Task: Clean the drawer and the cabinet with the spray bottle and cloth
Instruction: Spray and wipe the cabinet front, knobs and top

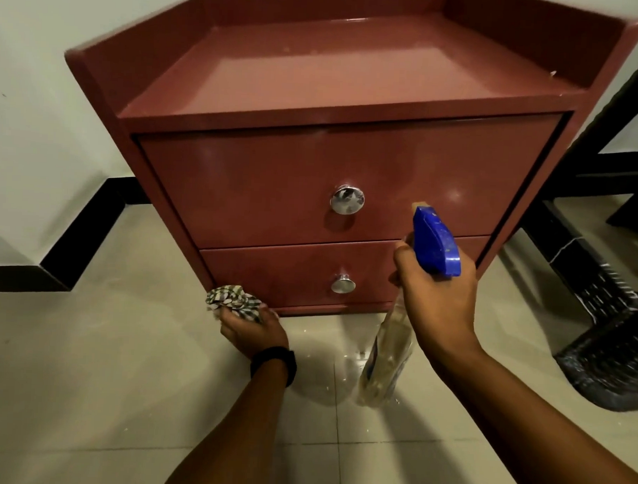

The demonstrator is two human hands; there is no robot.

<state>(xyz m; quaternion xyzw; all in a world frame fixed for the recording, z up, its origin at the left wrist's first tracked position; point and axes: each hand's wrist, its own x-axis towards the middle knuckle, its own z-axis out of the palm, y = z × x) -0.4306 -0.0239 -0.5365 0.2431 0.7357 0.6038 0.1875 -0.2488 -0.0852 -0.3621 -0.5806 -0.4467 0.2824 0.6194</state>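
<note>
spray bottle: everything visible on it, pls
The spray bottle has a blue plastic trigger head with a pale nozzle tip, on a clear body that looks like plastic and shows a partial label down one side. How much liquid it holds is unclear. The right hand grips it at the neck, off the tiled floor, its base tilted back toward the person. The nozzle points at the upper drawer front, right of its chrome knob, without touching it.

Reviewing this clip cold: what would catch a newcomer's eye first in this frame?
The reddish-brown cabinet fills the upper frame, both drawers shut, chrome knobs gleaming. In front, the right hand aims a blue-headed spray bottle at the upper drawer, while the left hand holds a bunched checked cloth low by the floor.
</note>
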